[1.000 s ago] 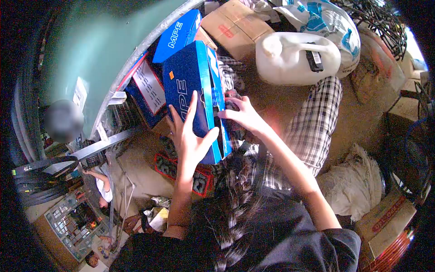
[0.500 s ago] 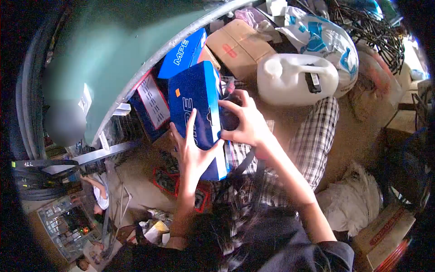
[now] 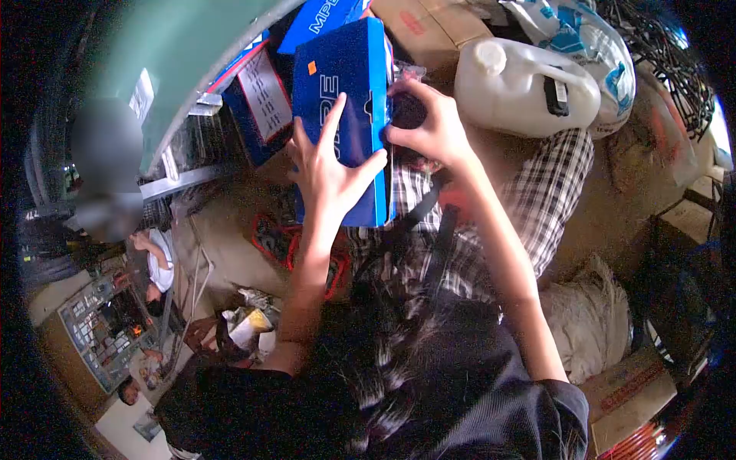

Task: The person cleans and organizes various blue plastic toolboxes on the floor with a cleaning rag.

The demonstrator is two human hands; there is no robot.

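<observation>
A blue cardboard box [image 3: 349,65] with white outlined letters and a small orange sticker stands tilted above my lap. My left hand [image 3: 326,169] spreads its fingers over the printed face, its thumb at the right edge, gripping the box. On the other side, my right hand [image 3: 437,126] curls its thumb and fingers around a dark round thing [image 3: 408,111] against the box's side; its kind is too dark to tell. Part of the box's right side is hidden by that hand. Behind it lies another blue box [image 3: 322,19] with similar letters.
A white plastic jug [image 3: 529,88] lies by my knee, beside a white-and-blue plastic bag [image 3: 613,77]. Brown cardboard [image 3: 429,31] sits behind. At left are a green panel [image 3: 192,46] with a metal rim and a box with a white label [image 3: 264,96]. People are visible lower left.
The view has tilted, so the box, hands and surroundings sit higher in the picture. Both hands keep much the same hold around the box.
</observation>
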